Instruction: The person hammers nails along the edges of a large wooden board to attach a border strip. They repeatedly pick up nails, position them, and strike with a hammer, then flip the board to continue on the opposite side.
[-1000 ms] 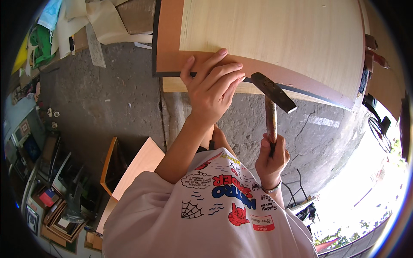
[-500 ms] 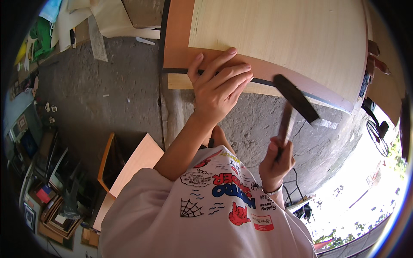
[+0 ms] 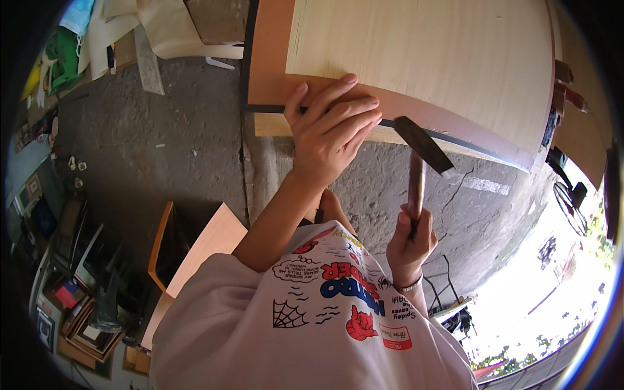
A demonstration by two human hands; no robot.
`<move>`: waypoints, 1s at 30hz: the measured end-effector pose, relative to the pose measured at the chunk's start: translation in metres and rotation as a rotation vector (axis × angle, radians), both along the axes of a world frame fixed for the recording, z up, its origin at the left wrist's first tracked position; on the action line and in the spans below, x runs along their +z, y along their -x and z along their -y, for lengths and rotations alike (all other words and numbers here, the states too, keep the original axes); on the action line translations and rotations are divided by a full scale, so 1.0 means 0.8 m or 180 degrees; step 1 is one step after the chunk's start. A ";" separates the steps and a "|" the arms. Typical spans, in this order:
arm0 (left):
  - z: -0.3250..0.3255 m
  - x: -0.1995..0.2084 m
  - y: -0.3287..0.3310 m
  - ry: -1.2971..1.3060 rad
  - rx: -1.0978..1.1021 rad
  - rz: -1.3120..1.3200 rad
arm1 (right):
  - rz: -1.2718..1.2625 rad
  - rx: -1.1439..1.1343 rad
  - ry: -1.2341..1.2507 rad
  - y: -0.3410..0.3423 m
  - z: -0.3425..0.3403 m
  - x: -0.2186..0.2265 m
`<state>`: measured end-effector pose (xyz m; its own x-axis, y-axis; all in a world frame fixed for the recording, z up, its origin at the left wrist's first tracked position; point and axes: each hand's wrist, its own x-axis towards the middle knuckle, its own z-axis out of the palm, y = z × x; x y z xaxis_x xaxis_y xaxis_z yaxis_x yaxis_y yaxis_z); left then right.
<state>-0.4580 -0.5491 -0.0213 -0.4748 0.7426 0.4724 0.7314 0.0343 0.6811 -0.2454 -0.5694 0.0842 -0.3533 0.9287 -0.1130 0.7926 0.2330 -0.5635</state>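
Note:
My right hand (image 3: 412, 247) is closed round the wooden handle of a hammer (image 3: 422, 144). One end of its dark head is at the board's near edge, close to the left fingers; I cannot tell whether it touches. My left hand (image 3: 328, 133) rests across that same edge, its fingers stretched out over the top and nothing inside them. The board (image 3: 268, 58) is orange-brown with a dark strip (image 3: 265, 108) along its near and left edges. A pale wood-grain sheet (image 3: 416, 49) covers most of its top.
Below the board's edge shows a strip of pale wood (image 3: 273, 125). Rough grey concrete floor (image 3: 175, 130) lies around it. Pale boards (image 3: 208, 244) lean at lower left, near stacked frames (image 3: 91, 331). Sheet scraps (image 3: 149, 62) lie at upper left, and a fan-like object (image 3: 570, 207) is at right.
My right hand and the hammer have moved left, bringing the hammer head closer to my left hand along the board's edge. My left hand has stayed in place.

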 end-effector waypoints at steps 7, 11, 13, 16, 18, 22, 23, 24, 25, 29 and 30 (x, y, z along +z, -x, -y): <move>0.021 -0.010 0.005 0.0176 0.0137 -0.0365 | -0.0257 -0.0172 -0.0531 -0.001 -0.001 0.005; 0.025 -0.031 0.013 0.0122 0.0290 -0.0991 | -0.0002 0.0295 -0.0713 0.008 -0.005 -0.009; 0.025 -0.039 0.015 0.0069 0.0310 -0.1029 | 0.0375 0.0089 0.0370 0.007 -0.007 -0.008; 0.028 -0.040 0.015 0.0129 0.0283 -0.1000 | -0.0472 -0.0057 -0.0881 0.007 -0.003 -0.005; 0.028 -0.040 0.015 0.0134 0.0267 -0.1006 | -0.1486 -0.0091 -0.0692 0.009 0.000 -0.006; 0.027 -0.039 0.017 0.0102 0.0225 -0.1099 | 0.0380 0.0086 0.0400 0.009 0.003 -0.011; 0.027 -0.040 0.018 0.0108 0.0230 -0.1117 | -0.0046 0.0102 -0.0023 0.008 0.003 -0.010; 0.028 -0.039 0.018 0.0134 0.0221 -0.1119 | -0.0273 -0.0019 -0.0345 0.007 0.002 -0.012; 0.028 -0.039 0.017 0.0153 0.0249 -0.1094 | -0.0647 -0.0135 -0.0823 0.006 0.003 -0.010; 0.027 -0.039 0.015 0.0126 0.0315 -0.1062 | 0.0275 0.0658 -0.1014 0.008 0.000 -0.016; 0.027 -0.039 0.015 0.0175 0.0324 -0.1091 | 0.0243 0.0300 0.0169 0.009 -0.001 -0.016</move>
<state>-0.4703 -0.5706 -0.0523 -0.3684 0.7284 0.5777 0.9079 0.1483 0.3920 -0.2527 -0.5687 0.0711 -0.4273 0.8836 -0.1912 0.8097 0.2799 -0.5158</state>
